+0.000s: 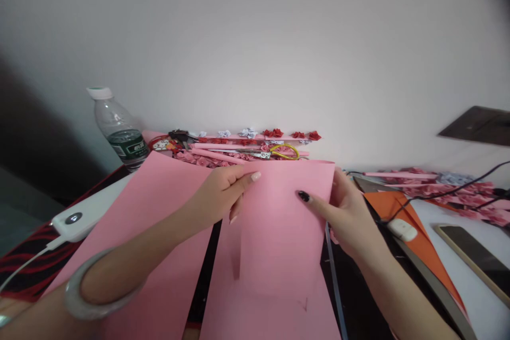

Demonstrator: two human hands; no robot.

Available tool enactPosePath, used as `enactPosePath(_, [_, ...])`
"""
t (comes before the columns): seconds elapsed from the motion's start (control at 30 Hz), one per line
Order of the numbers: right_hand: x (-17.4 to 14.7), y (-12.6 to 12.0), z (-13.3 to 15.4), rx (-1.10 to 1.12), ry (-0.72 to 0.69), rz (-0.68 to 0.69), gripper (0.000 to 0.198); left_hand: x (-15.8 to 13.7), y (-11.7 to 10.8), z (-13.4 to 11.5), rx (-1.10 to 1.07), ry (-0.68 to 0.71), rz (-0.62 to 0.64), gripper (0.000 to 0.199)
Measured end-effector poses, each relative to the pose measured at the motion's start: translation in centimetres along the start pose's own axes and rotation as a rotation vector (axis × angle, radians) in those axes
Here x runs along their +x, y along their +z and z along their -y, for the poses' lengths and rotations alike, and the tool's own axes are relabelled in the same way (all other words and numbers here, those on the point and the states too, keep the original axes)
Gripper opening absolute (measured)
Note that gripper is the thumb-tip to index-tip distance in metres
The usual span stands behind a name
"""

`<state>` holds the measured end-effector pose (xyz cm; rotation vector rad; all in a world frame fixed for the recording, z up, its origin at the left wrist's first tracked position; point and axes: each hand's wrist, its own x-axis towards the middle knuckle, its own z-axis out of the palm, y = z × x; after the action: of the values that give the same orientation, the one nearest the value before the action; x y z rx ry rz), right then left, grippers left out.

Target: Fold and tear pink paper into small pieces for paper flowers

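Note:
Between my hands a sheet of pink paper (282, 234) is bent over on itself, its upper edge raised. My left hand (223, 194) pinches the left side of that edge, thumb in front. My right hand (345, 207) grips the right side, with its dark-nailed thumb on the paper and the other fingers behind it, partly hidden. Another pink sheet (159, 212) lies flat to the left, beneath my left forearm. A small dark mark shows on the paper's lower part.
Yellow-handled scissors (285, 152) lie among paper flowers (274, 133) and pink strips by the wall. A water bottle (125, 133) and white power bank (90, 210) are left. At right are a phone (474, 255), a white earbud case (402, 229), orange paper (426, 255) and cables.

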<state>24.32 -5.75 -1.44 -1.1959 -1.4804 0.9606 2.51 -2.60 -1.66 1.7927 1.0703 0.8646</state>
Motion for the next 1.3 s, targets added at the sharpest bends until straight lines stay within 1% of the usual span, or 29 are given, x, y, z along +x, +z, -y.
enactPosePath(0.07, [0.4,-0.6,1.0,-0.128,-0.190,-0.030,0.051,0.1,-0.1,-0.2,-0.009,-0.015,0.032,0.039])
enactPosePath(0.13, [0.8,-1.0,2.0,-0.380,-0.369,-0.080,0.051,0.2,-0.2,-0.4,-0.019,-0.027,0.063,0.039])
enactPosePath(0.17, [1.0,-1.0,2.6,-0.527,-0.446,-0.078,0.048,0.2,-0.2,-0.5,-0.027,-0.031,0.079,0.038])
enactPosePath(0.23, [1.4,-0.6,3.5,-0.767,-0.582,-0.025,0.040,0.4,-0.1,-0.7,-0.049,-0.034,0.107,0.035])
enactPosePath(0.3, [1.8,0.4,4.0,-0.905,-0.659,0.046,0.033,0.5,0.0,-0.9,-0.069,-0.033,0.126,0.033])
enactPosePath(0.33, [2.0,0.9,4.1,-0.946,-0.673,0.073,0.029,0.5,0.0,-0.9,-0.076,-0.031,0.130,0.032])
enactPosePath(0.4, [2.4,1.9,4.1,-0.987,-0.677,0.082,0.025,0.6,0.1,-1.0,-0.082,-0.026,0.134,0.030])
enactPosePath(0.5, [3.0,2.7,3.9,-0.955,-0.695,0.042,0.023,0.7,0.1,-1.0,-0.081,-0.016,0.136,0.029])
enactPosePath(0.63, [3.7,3.0,4.1,-0.887,-0.721,0.027,0.021,0.6,0.1,-0.9,-0.074,-0.010,0.138,0.026])
enactPosePath(0.83, [3.8,3.6,4.5,-0.907,-0.723,0.096,0.024,0.7,0.1,-0.8,-0.062,-0.003,0.153,0.025])
enactPosePath(1.0, [3.6,3.9,4.6,-0.912,-0.725,0.098,0.025,0.7,0.2,-0.9,-0.054,-0.015,0.144,0.030])
enactPosePath(1.3, [3.6,4.1,4.4,-0.968,-0.743,0.102,0.028,0.8,0.1,-0.8,-0.053,-0.015,0.157,0.031])
